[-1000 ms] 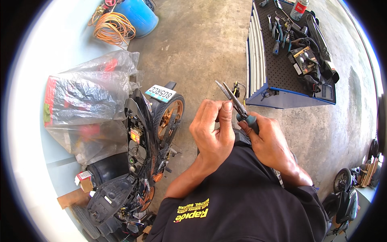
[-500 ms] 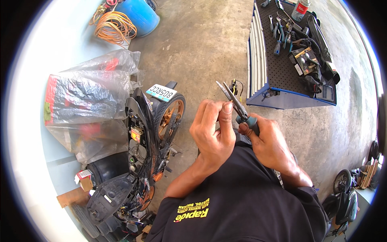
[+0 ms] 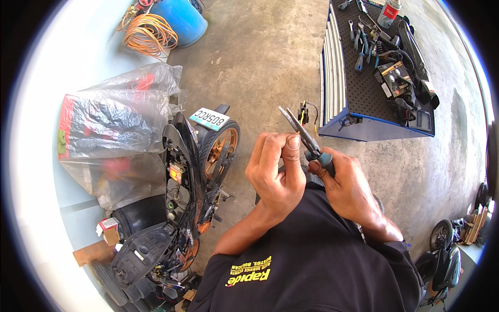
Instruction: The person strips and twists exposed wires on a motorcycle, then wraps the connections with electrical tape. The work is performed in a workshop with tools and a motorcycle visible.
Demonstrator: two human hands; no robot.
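My right hand (image 3: 347, 183) is wrapped round the teal handles of a pair of long-nose pliers (image 3: 304, 130), whose slim jaws point up and to the left, almost together. Close beside the jaws, my left hand (image 3: 275, 169) is closed in a pinch, thumb pressed on the forefinger. Whatever sits between those fingertips is too small to make out. Beyond the plier tips, a small black part with yellow and black wires (image 3: 303, 112) shows low down near the cart.
A blue tool cart (image 3: 358, 127) at the upper right bears hand tools, a box and a spray can (image 3: 389, 13). On the left stands a motorcycle (image 3: 182, 182) with its seat area uncovered, near a plastic-wrapped item (image 3: 119, 125). A blue drum (image 3: 182, 23) and coiled orange hose (image 3: 149, 35) lie far left.
The pliers' jaws have drawn closer together. Both hands keep nearly the same place, the left still pinched beside the jaws.
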